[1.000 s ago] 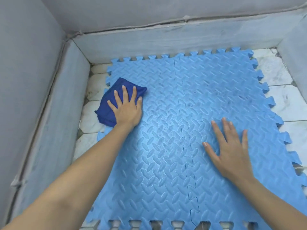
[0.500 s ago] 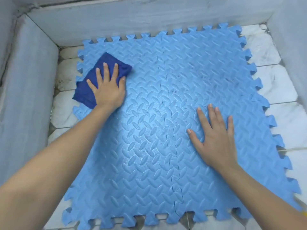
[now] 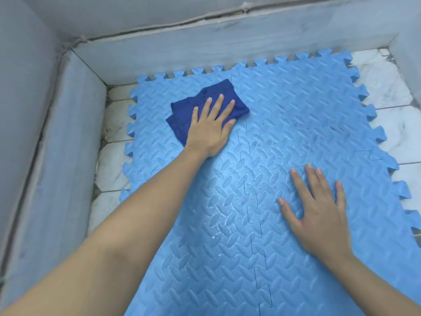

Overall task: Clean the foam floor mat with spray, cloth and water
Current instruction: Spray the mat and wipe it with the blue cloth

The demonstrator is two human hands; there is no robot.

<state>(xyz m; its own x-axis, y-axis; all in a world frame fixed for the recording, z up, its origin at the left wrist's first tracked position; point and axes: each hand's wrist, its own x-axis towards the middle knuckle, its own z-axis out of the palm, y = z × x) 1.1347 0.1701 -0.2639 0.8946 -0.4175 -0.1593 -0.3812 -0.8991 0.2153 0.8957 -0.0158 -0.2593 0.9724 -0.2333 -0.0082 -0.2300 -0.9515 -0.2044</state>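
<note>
My left hand (image 3: 208, 128) presses the cloth (image 3: 200, 103) flat on the mat's (image 3: 296, 247) far left part, fingers spread; my right hand (image 3: 319, 210) lies flat, fingers wide, holding nothing.

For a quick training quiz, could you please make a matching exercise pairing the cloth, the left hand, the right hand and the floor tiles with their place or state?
Things:
1. cloth
2. left hand
3. right hand
4. floor tiles

Descriptions:
A. flat on the bare foam mat
B. white, showing around the mat's edges
C. dark blue, folded
D. pressing on the cloth

Pairs: 1-C, 2-D, 3-A, 4-B
</note>
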